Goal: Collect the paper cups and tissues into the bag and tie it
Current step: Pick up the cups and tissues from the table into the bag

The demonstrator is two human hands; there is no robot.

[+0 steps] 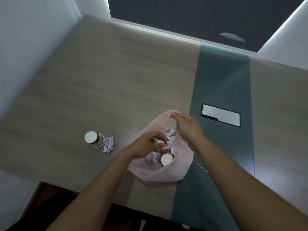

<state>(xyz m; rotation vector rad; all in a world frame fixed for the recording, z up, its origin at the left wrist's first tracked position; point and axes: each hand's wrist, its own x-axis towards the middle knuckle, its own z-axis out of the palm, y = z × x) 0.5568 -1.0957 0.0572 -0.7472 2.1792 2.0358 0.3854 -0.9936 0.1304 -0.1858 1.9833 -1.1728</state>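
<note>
The right hand point(186, 127) grips the pink bag's point(166, 174) far rim. The left hand point(146, 145) curls over its mouth, hold unclear. A paper cup point(94, 139) and a tissue point(108, 145) sit left on the surface point(116, 80), touching.

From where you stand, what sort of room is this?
Probably an office meeting room: a long wood-look table with a grey-green strip down it, a cable hatch set flush in that strip, and a dark roller blind behind.

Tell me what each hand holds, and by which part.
The right hand grips the pink bag by the far rim of its mouth. The left hand curls over the opening by a tissue; whether it holds it cannot be told.
</note>
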